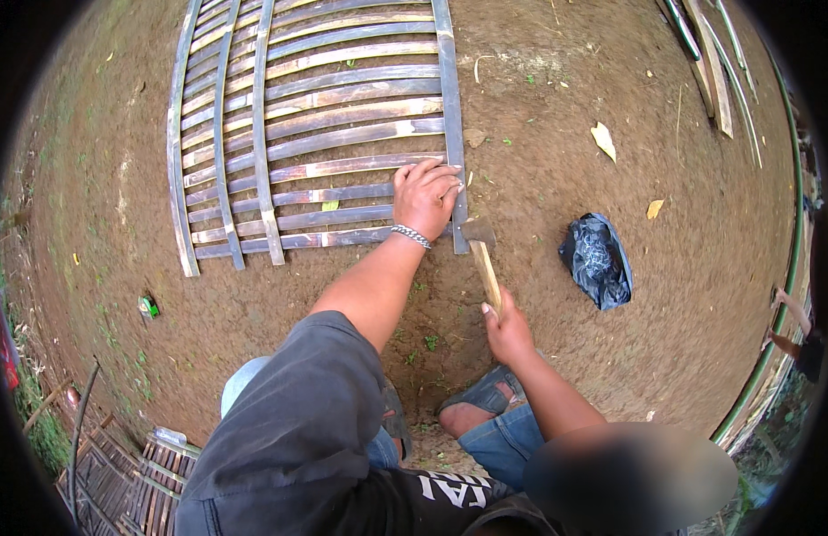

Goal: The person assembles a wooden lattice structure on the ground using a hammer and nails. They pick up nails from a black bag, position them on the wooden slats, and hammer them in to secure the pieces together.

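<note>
A bamboo slat panel lies on the ground ahead of me, with several cross slats joined by long upright strips. My left hand, wearing a chain bracelet, rests at its near right corner. Its fingers are bent and pressed together at the right edge strip; whatever they pinch is too small or hidden to make out. My right hand grips the wooden handle of a small hatchet. The dark metal head is just right of the strip's near end, close to my left hand.
An open black plastic bag with small shiny pieces inside sits on the right. A green and black tape measure lies at left. Long wood strips lie at the far right. Another slatted bamboo piece is at the lower left.
</note>
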Action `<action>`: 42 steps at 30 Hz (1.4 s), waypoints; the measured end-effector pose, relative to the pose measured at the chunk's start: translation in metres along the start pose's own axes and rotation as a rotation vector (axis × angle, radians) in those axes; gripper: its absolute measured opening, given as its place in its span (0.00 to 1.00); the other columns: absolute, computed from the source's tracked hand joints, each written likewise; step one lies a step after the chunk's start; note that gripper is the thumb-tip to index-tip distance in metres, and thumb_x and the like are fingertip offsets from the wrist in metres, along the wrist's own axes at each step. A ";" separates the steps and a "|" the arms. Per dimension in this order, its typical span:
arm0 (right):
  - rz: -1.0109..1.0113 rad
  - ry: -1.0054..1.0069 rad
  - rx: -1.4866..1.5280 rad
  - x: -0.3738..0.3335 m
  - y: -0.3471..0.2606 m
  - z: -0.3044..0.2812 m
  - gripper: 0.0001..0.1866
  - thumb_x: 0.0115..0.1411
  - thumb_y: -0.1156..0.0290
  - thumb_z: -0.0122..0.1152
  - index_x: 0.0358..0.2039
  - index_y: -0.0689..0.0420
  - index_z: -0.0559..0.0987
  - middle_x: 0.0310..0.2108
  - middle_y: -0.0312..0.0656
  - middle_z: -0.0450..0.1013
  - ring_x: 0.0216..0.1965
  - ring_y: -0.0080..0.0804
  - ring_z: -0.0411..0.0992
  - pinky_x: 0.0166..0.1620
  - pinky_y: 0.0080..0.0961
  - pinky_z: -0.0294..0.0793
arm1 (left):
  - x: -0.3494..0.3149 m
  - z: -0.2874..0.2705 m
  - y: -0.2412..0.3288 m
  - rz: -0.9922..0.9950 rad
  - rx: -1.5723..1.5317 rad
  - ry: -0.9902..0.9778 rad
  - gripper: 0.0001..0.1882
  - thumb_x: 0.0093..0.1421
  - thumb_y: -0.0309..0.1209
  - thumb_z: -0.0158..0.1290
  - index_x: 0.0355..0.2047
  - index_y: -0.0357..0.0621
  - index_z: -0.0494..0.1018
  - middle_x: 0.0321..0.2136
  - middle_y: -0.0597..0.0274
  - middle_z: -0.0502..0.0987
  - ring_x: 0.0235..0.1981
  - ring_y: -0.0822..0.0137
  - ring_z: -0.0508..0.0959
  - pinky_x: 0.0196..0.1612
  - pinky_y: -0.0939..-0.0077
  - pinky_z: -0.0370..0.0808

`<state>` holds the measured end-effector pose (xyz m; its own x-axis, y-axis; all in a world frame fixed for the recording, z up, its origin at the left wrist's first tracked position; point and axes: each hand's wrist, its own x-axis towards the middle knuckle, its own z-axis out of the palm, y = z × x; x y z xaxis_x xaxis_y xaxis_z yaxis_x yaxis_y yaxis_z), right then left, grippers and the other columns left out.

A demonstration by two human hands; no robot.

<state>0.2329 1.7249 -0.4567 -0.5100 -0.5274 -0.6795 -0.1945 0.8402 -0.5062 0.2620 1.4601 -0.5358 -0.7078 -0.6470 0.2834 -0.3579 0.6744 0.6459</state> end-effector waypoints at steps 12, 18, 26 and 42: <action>-0.367 0.262 -0.049 0.036 -0.044 -0.025 0.29 0.69 0.68 0.51 0.69 0.51 0.59 0.57 0.62 0.70 0.53 0.67 0.71 0.54 0.52 0.73 | 0.006 -0.006 0.003 -0.045 -0.032 -0.016 0.02 0.54 0.31 0.63 0.28 0.50 0.82 0.43 0.75 0.83 0.55 0.66 0.75 0.58 0.58 0.61; -0.287 0.260 -0.068 0.041 -0.050 -0.028 0.29 0.69 0.68 0.52 0.69 0.48 0.60 0.56 0.61 0.71 0.54 0.65 0.72 0.54 0.50 0.73 | 0.007 -0.006 0.002 -0.048 -0.033 -0.013 0.02 0.53 0.30 0.64 0.28 0.50 0.81 0.43 0.75 0.83 0.55 0.66 0.76 0.58 0.57 0.61; -0.252 0.274 -0.058 0.037 -0.040 -0.029 0.29 0.69 0.68 0.53 0.69 0.46 0.61 0.56 0.60 0.72 0.55 0.63 0.72 0.55 0.49 0.74 | 0.003 -0.005 0.004 -0.044 -0.025 -0.033 0.01 0.53 0.29 0.63 0.27 0.50 0.82 0.43 0.75 0.83 0.55 0.66 0.75 0.58 0.57 0.61; -0.157 0.161 -0.113 0.040 -0.054 -0.036 0.29 0.68 0.68 0.53 0.69 0.48 0.60 0.57 0.61 0.71 0.56 0.63 0.71 0.55 0.48 0.74 | 0.006 -0.003 0.001 -0.051 -0.016 -0.023 0.02 0.52 0.31 0.64 0.27 0.51 0.82 0.43 0.75 0.83 0.55 0.67 0.75 0.58 0.56 0.61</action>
<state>0.1922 1.6627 -0.4374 -0.5913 -0.6335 -0.4991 -0.3702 0.7630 -0.5299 0.2592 1.4557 -0.5311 -0.7028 -0.6718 0.2341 -0.3838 0.6351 0.6703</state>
